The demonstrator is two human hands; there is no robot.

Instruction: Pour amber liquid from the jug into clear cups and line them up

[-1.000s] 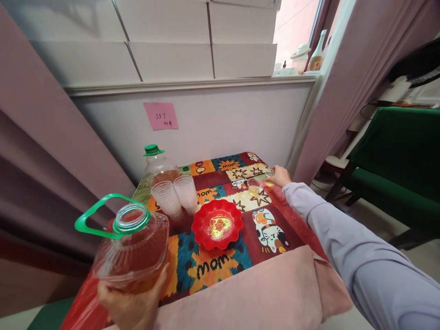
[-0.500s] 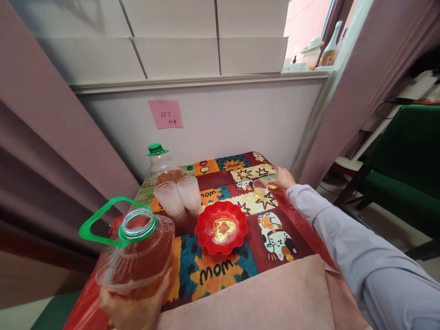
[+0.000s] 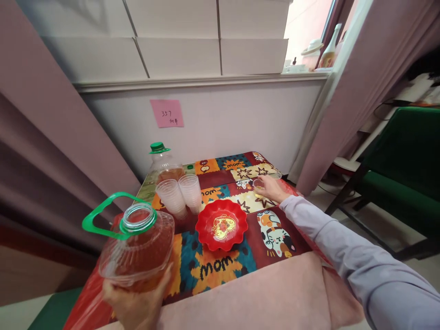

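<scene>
My left hand (image 3: 137, 300) is wrapped round the lower part of a large clear plastic jug (image 3: 137, 247) of amber liquid. The jug's mouth is uncapped, and its green handle (image 3: 99, 217) sticks out to the left. At the right side of the table, my right hand (image 3: 274, 190) has its fingers closed on a small clear plastic cup (image 3: 258, 189) with a little yellowish liquid in it. Behind that hand shows the rim of another clear cup (image 3: 275, 175), mostly hidden. Nearer me is a red scalloped dish (image 3: 206, 229) with a gold pattern.
Two stacks of clear cups (image 3: 171, 198) stand left of the dish. A second jug (image 3: 168, 167) with a green cap is behind them, and a loose green cap (image 3: 190, 167) lies nearby. Pink cloth (image 3: 261, 293) covers the near edge. A green chair (image 3: 402, 156) stands at right.
My right hand has shifted left from the farther cup to the nearer one and taken hold of it. The left hand and jug have hardly moved.
</scene>
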